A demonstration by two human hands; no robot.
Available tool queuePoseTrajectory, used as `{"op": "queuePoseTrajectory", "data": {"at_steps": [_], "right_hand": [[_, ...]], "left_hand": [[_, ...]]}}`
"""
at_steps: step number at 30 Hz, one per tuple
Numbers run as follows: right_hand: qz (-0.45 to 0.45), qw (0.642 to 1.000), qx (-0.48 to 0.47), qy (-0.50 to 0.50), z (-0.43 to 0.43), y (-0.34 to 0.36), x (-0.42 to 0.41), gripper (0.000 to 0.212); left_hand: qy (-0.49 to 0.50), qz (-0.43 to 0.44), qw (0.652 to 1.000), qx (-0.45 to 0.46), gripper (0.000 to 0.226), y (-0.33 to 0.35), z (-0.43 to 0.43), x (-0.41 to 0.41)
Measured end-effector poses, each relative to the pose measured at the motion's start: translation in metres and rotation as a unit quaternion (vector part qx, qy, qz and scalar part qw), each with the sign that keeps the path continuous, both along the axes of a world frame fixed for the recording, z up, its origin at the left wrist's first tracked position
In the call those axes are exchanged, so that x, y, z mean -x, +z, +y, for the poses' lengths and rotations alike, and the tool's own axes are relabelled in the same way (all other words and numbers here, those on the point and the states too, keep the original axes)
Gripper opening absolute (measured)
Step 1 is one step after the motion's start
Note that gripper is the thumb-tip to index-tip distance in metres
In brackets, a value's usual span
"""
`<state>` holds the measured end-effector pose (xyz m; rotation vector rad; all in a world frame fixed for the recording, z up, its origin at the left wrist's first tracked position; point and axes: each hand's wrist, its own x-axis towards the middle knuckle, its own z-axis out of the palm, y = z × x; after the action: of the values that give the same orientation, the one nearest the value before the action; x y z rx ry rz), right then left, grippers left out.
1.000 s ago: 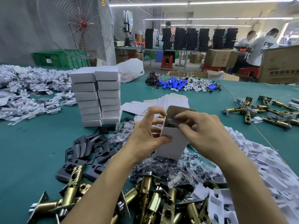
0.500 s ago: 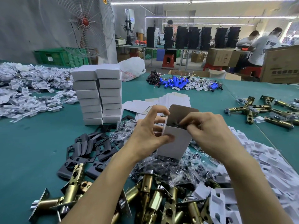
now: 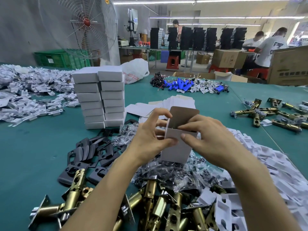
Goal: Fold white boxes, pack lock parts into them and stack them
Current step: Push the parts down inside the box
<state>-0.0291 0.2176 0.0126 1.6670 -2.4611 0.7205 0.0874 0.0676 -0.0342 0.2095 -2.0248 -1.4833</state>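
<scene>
Holds white box [image 3: 176,147] upright, top flap open, above bagged parts heap [image 3: 166,172] on desk [image 3: 25,155]. Grasps its left side with left grip [image 3: 150,139], thumb on front wall. Pinches front rim with right grip [image 3: 208,139], fingers [image 3: 185,126] over the opening. Cannot tell contents. Notes stack of closed boxes [image 3: 100,97] behind-left, brass latches [image 3: 150,197] nearest.

Grey wall [image 3: 25,22], big fan [image 3: 86,24] (red hub), ceiling strip lights [image 3: 216,1], far tables [image 3: 166,49].
</scene>
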Motion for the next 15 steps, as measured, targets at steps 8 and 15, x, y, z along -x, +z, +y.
{"op": "queuePoseTrajectory", "data": {"at_steps": [8, 15], "right_hand": [[-0.070, 0.990, 0.114, 0.055, 0.005, -0.001, 0.004, 0.021], [-0.126, 0.972, 0.196, -0.017, 0.013, -0.003, 0.017, 0.028]], "left_hand": [[-0.004, -0.004, 1.000, -0.001, 0.057, 0.001, 0.001, -0.001], [0.007, -0.016, 1.000, -0.002, 0.047, 0.002, 0.001, -0.002]]}}
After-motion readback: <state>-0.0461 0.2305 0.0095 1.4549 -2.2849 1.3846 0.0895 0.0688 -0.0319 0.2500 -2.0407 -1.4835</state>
